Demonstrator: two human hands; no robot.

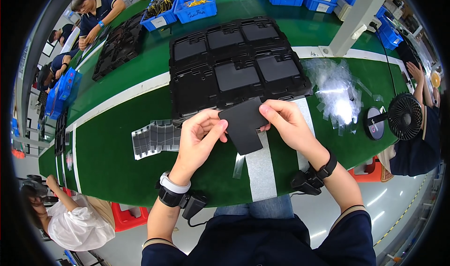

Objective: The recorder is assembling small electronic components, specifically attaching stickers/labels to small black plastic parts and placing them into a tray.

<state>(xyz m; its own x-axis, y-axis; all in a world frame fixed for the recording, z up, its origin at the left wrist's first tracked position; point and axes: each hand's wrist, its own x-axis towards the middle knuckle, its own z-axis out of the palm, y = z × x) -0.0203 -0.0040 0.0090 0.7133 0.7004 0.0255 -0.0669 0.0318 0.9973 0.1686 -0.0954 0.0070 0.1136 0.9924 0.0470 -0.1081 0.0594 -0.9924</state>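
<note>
A flat dark panel (243, 128) with a notch cut in one side is held tilted above the green bench, between both hands. My left hand (199, 135) pinches its left edge, thumb on top and fingers curled beneath. At the upper right corner, my right hand (286, 123) grips it with the thumb on the face. Just beyond stands a black moulded tray (197, 90) with several similar dark panels lying in its compartments; its near left compartment holds no panel. Left of my left hand lies a clear sheet with dark strips (157, 138).
A heap of clear film pieces (340, 95) lies to the right, beside a small black fan (404, 115). A grey post (358, 20) rises at the back right. Blue bins (197, 6) line the far side. Another black tray (119, 48) sits far left. Co-workers sit around the bench.
</note>
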